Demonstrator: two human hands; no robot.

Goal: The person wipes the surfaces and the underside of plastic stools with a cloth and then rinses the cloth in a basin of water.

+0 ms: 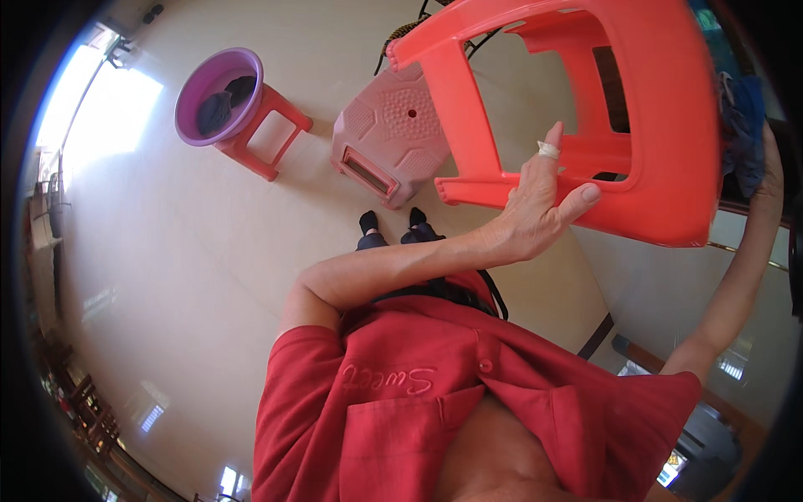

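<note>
A red plastic stool [671, 125] lies tilted on its side in front of me, its seat towards the right and its legs pointing left. Against the near leg of the stool is my left hand [533, 201], thumb and forefinger spread apart, with white tape around one finger; its other fingers are partly hidden. At the far right my right hand [770, 163] holds a crumpled blue cloth [743, 132] beside the stool's seat. Whether the cloth touches the seat is hard to tell.
A pink plastic stool [408, 119] stands on the tiled floor just beyond my feet. Further left, a purple basin [219, 94] with dark cloths [215, 113] inside rests on a small red stool [270, 132]. A patterned chair [401, 34] is partly visible behind the pink stool.
</note>
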